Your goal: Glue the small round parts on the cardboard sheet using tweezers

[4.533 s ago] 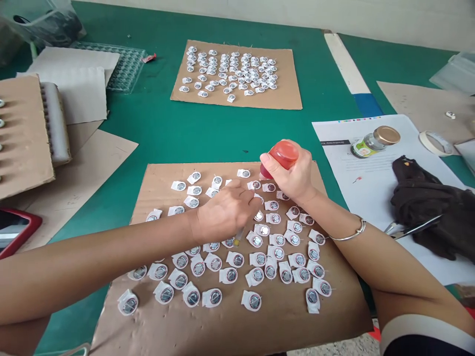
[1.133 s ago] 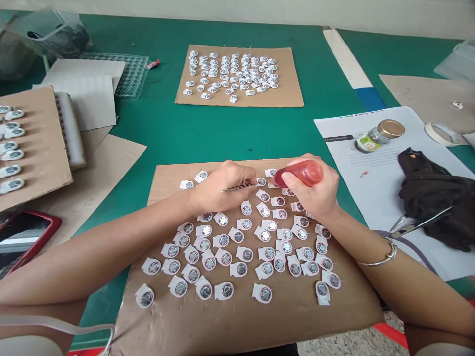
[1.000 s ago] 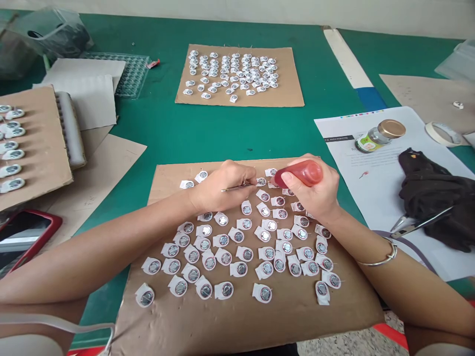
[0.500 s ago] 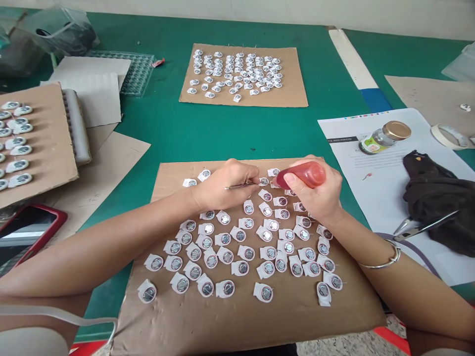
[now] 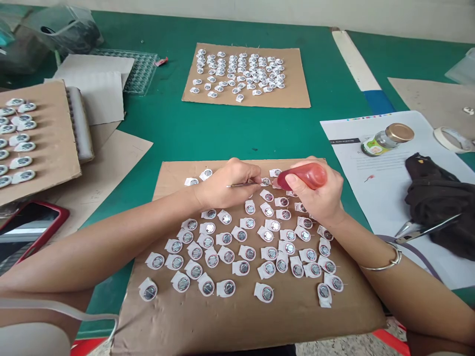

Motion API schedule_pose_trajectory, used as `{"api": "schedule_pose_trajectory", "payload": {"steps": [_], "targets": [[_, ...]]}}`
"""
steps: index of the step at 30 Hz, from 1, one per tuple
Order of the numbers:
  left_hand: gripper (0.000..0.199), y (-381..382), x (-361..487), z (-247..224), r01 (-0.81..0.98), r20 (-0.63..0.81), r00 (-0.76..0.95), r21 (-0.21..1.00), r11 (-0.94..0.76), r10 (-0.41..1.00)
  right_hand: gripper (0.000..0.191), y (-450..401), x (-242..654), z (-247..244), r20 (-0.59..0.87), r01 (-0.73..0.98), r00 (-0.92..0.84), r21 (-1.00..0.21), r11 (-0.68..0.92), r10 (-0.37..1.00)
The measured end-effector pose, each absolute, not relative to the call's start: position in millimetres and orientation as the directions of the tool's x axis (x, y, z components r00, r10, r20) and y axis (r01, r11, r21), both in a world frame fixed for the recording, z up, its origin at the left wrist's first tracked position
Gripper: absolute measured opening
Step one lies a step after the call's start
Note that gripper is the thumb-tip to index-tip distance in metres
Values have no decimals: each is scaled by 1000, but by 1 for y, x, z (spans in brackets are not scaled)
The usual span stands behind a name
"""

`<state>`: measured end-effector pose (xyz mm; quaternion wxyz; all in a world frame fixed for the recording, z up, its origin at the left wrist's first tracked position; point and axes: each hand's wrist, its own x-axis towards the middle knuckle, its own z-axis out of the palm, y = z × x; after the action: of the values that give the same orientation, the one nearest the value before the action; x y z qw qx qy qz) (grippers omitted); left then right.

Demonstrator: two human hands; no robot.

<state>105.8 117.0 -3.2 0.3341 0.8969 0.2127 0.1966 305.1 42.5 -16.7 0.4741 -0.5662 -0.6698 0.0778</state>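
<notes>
In the head view a cardboard sheet (image 5: pixel 245 326) bears several small white tabbed pieces with round silvery discs, one of them a white piece (image 5: pixel 264 292) near the front. My left hand (image 5: pixel 235 183) is closed on a thin metal tool (image 5: pixel 242 185), perhaps tweezers, pointing right toward a disc piece (image 5: pixel 265 182) near the sheet's far edge. My right hand (image 5: pixel 321 195) is wrapped round a red squeeze bottle (image 5: pixel 306 176), tilted with its narrow end down and left beside that same piece. Whether the bottle's tip touches it I cannot tell.
Farther back lies another cardboard sheet (image 5: pixel 247 101) with similar pieces; a third board (image 5: pixel 52 143) is at left above a red-cased phone (image 5: pixel 33 232). On the right are white paper (image 5: pixel 345 148), a glass jar (image 5: pixel 388 139), tape (image 5: pixel 451 139), black cloth (image 5: pixel 434 198) and pliers (image 5: pixel 426 230).
The whole view has shifted slightly, so things appear a little farther right. Both hands keep their grips and nearly the same positions over the board.
</notes>
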Motion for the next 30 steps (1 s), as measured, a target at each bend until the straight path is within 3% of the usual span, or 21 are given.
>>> {"api": "schedule_pose_trajectory", "payload": {"steps": [13,30], "targets": [[9,117,107,-2,241,208,837,690,-682,507,10,44,303,-15,578,667,36,-621,411,815],[10,117,106,-3,261,179,838,699,-666,516,13,42,302,-15,561,694,32,-608,385,827]]}}
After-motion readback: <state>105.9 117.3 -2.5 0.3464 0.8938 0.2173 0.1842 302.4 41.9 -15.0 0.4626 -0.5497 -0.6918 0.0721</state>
